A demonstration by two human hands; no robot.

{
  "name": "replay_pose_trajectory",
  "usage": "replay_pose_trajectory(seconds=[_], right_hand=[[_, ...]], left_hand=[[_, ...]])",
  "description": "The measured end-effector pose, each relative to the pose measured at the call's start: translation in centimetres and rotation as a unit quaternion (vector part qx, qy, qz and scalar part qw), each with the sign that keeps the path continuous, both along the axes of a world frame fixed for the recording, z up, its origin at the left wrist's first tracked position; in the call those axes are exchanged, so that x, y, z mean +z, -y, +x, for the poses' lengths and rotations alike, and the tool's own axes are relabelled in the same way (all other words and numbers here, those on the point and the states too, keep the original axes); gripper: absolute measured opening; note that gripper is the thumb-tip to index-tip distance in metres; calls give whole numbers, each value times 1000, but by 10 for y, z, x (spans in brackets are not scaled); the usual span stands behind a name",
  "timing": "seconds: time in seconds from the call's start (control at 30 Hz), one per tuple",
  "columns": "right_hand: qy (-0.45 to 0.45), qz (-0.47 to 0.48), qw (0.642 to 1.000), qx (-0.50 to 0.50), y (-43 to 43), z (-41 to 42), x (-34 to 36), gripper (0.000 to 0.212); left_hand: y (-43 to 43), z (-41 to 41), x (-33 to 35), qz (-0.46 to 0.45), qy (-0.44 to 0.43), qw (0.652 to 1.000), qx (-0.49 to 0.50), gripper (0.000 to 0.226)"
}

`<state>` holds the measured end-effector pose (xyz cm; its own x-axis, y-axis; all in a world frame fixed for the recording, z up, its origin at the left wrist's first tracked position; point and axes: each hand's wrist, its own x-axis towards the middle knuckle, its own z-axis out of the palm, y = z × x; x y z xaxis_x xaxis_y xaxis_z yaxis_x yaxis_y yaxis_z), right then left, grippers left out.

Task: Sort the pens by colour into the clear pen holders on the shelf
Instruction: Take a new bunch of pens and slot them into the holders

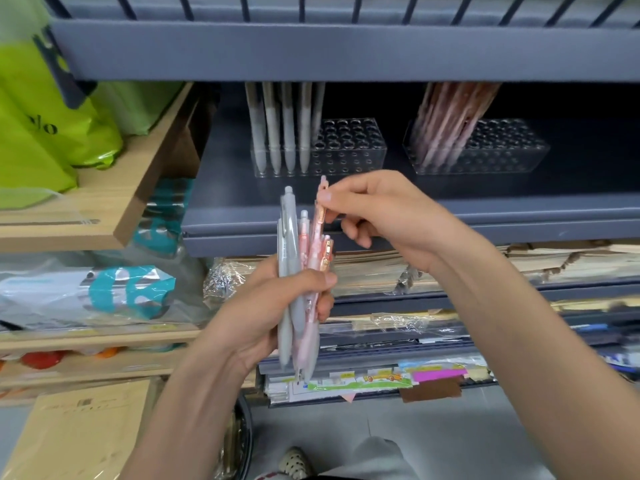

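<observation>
Pens (292, 271), grey and pink, gripped as a bundle in the left hand (256, 306) below the shelf edge (450, 209). Right hand (388, 213) pinches one pink pen (319, 220) by its top before that edge; part-filled holders (349, 147) stand behind it.

Your left hand (263, 306) grips an upright bundle (294, 289) of grey and pink pens, tips down. Your right hand (384, 216) pinches the top of one pink pen (320, 216), which stands higher than the others. Toward the back of the shelf (381, 209), the left clear holder (349, 150) carries a row of grey pens (280, 133) at its left end. The right clear holder (505, 150), well apart, has leaning pink pens (446, 126).
</observation>
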<state>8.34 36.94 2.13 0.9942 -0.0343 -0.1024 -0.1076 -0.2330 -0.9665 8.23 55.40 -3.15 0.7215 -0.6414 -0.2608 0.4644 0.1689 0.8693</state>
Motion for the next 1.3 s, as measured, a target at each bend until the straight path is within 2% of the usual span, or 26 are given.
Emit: replay_pose_trajectory(seconds=[0.1, 0.3, 0.4, 0.47, 0.67, 0.73, 0.87, 1.0, 1.1, 1.17, 1.3], right_hand=[[5, 50, 998, -25, 10, -5, 0, 21], [56, 196, 969, -142, 46, -17, 5, 17], [108, 230, 949, -185, 77, -27, 4, 22], [153, 224, 937, -222, 99, -34, 3, 23], [266, 177, 888, -332, 163, -43, 7, 6], [301, 156, 877, -340, 178, -38, 11, 6], [353, 160, 871, -302, 201, -20, 15, 17], [302, 91, 904, -289, 215, 7, 12, 17], [288, -63, 917, -270, 222, 21, 9, 31], [273, -159, 919, -236, 224, 30, 11, 33], [221, -250, 927, -172, 221, 45, 19, 25]], left_hand=[[14, 0, 4, 1, -12, 1000, 8, 40], [46, -10, 6, -36, -31, 999, 14, 23], [62, -15, 6, -35, -43, 998, 23, 25], [73, -17, 7, -37, -47, 998, 33, 25], [107, -25, 12, -44, -30, 997, 49, 24], [117, -28, 13, -44, -30, 997, 55, 26], [132, -34, 13, -46, -36, 996, 67, 27], [142, -40, 12, -45, -39, 995, 81, 23], [145, -45, 13, -42, -41, 994, 90, 21], [146, -48, 12, -42, -37, 994, 96, 21], [143, -51, 10, -41, -37, 993, 106, 26]])
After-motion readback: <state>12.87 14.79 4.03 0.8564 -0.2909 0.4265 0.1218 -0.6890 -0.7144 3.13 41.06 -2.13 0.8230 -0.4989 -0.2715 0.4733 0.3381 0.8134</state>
